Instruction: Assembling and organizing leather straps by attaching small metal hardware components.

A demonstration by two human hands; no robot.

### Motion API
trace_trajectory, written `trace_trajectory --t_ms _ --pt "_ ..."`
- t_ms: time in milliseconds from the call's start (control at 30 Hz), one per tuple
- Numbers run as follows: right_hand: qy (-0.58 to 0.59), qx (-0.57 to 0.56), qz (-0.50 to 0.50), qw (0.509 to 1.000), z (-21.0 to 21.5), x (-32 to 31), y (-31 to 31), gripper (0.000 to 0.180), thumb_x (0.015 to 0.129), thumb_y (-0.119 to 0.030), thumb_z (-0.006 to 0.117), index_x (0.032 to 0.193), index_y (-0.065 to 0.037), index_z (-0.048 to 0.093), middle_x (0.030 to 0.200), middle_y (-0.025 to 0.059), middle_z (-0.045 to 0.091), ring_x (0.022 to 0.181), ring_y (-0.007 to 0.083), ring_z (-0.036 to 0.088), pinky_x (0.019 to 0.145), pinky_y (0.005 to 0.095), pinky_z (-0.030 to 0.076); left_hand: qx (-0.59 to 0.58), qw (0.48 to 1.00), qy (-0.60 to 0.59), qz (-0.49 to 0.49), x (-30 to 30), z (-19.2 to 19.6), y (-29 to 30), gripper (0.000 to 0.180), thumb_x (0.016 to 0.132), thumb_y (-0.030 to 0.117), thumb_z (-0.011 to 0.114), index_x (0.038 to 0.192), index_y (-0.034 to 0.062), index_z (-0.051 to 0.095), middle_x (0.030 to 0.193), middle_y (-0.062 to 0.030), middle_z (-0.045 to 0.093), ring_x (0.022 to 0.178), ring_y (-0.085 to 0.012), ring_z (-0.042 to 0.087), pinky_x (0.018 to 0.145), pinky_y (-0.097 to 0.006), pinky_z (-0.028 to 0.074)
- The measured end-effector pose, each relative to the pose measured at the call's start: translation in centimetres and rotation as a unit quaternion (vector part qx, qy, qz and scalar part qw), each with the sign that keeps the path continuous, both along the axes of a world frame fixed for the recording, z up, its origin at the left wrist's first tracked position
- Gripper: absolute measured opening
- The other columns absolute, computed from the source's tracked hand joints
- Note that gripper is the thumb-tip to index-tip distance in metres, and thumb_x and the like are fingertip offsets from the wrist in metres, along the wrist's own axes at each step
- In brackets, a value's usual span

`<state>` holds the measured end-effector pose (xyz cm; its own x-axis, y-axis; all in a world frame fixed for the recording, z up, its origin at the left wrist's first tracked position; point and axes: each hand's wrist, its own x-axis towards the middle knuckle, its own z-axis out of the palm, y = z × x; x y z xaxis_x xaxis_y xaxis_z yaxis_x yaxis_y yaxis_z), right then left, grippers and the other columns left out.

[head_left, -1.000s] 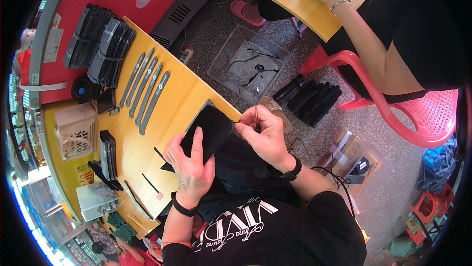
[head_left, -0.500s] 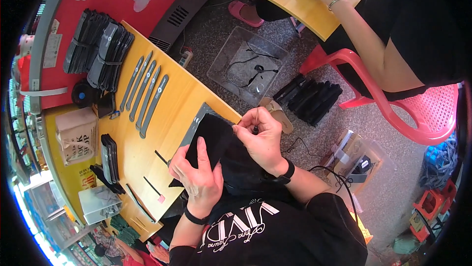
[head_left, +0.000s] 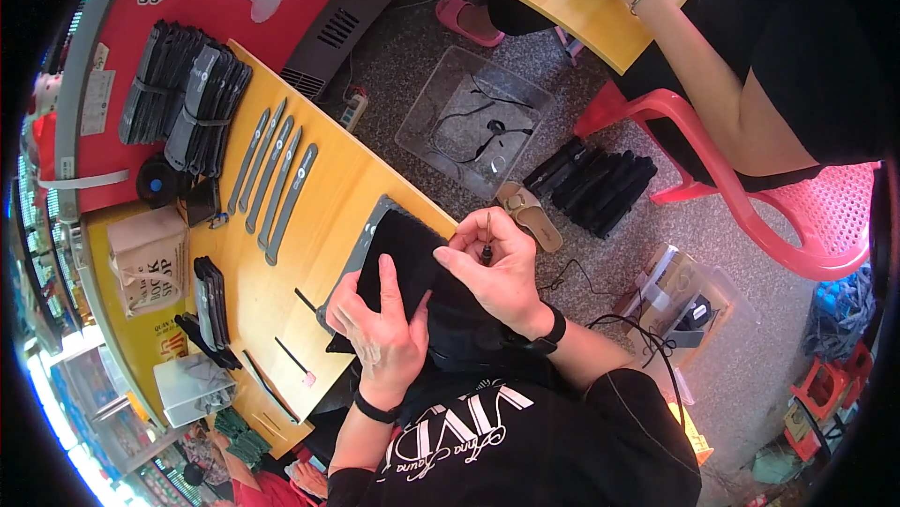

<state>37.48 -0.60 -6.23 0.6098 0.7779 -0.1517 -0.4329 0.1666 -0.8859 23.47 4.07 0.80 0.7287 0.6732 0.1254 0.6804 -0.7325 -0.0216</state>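
You have the black fabric piece in hand at the near edge of the wooden surface, its grey border on the left side and its other end running toward your lap. It looks partway through being worked, judging by your hands on it and the tool in your grip; how much is left on it cannot be told from here. Five grey straps lie side by side farther up the surface, and tied bundles sit beyond them; whether either is finished, you cannot tell by looking. Your left hand lies over the piece: the index finger is stretched out on the dark fabric, the thumb stands apart from it near the lower edge, and the other fingers curl at the left side, though whether they pinch the cloth is hidden. Your right hand is just beside the piece, its fingers curled and clamped on a small dark-handled tool with a thin shaft pointing up. The right thumb reaches left to the fabric's right edge, seemingly touching it, so the piece sits between your two hands.
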Motion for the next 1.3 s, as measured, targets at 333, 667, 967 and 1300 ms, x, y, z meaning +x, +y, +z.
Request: trace_trajectory --t_ms 333,667,967,1300 --pt "0.024 -0.001 -0.007 1.000 -0.3 -0.3 0.0 0.019 0.080 0.002 0.071 0.091 -0.001 0.056 0.077 0.0014 0.061 0.060 0.0019 0.052 0.044 0.0153 0.038 -0.197 0.978 -0.024 -0.060 0.1 3.7 5.2 0.050 0.074 -0.010 0.058 0.121 0.0074 0.060 0.095 -0.0175 0.049 0.089 -0.0331 0.051 0.079 -0.038 0.044" --pt "0.004 0.013 -0.051 0.999 -0.6 -2.1 -0.1 0.021 0.079 0.002 0.073 0.092 0.000 0.057 0.079 0.0009 0.061 0.062 0.0019 0.053 0.050 0.0159 0.041 -0.348 0.936 0.017 -0.054 0.7 5.1 7.9 0.051 0.074 -0.014 0.052 0.118 0.0088 0.063 0.083 -0.0142 0.049 0.075 -0.0307 0.055 0.068 -0.036 0.046" --pt "0.053 0.037 -0.094 0.993 -0.9 -3.1 0.3 0.022 0.078 0.005 0.072 0.092 -0.001 0.056 0.079 0.0014 0.061 0.066 0.0025 0.055 0.054 0.0156 0.042 -0.525 0.849 -0.050 0.027 0.8 4.9 9.4 0.047 0.076 -0.013 0.050 0.120 0.0028 0.057 0.084 -0.0033 0.052 0.071 -0.0135 0.047 0.064 -0.027 0.040" --pt "0.097 0.038 -0.114 0.988 -0.6 -3.6 0.7 0.020 0.078 0.004 0.073 0.087 -0.003 0.057 0.077 -0.0009 0.061 0.064 0.0012 0.054 0.054 0.0158 0.042 -0.665 0.743 -0.042 0.060 1.2 4.7 11.9 0.050 0.081 -0.013 0.048 0.127 0.0054 0.042 0.098 -0.0036 0.055 0.093 -0.0085 0.052 0.078 -0.022 0.042"
